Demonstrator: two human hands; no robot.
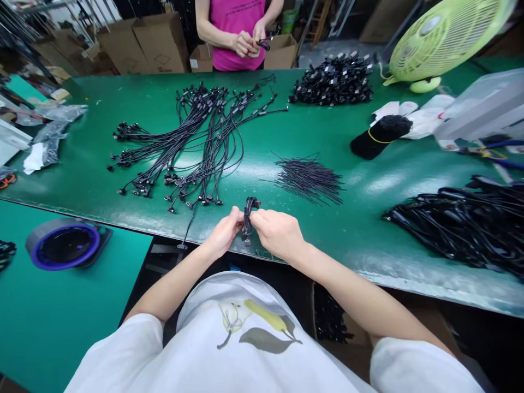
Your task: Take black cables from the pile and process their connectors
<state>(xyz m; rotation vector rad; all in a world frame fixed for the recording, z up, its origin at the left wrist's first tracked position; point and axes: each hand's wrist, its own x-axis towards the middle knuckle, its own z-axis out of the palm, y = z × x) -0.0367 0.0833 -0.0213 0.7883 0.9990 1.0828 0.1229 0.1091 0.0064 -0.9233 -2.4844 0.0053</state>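
Observation:
A short coiled black cable (248,217) is held upright between both my hands at the near edge of the green table (360,180). My left hand (224,232) pinches it from the left, fingers closed. From the right, my right hand (277,232) closes on the same bundle. Just beyond lies a loose heap of thin black ties (308,179). A spread of uncoiled black cables (192,143) with connectors lies to the far left of my hands.
A pile of coiled cables (333,81) sits at the far side, another dark heap (462,224) at the right. A banded black tie bundle (379,136), a green fan (444,38) and plastic bags are at the right. Across the table a person in pink (237,27) handles a cable. A tape roll (63,244) lies at the left.

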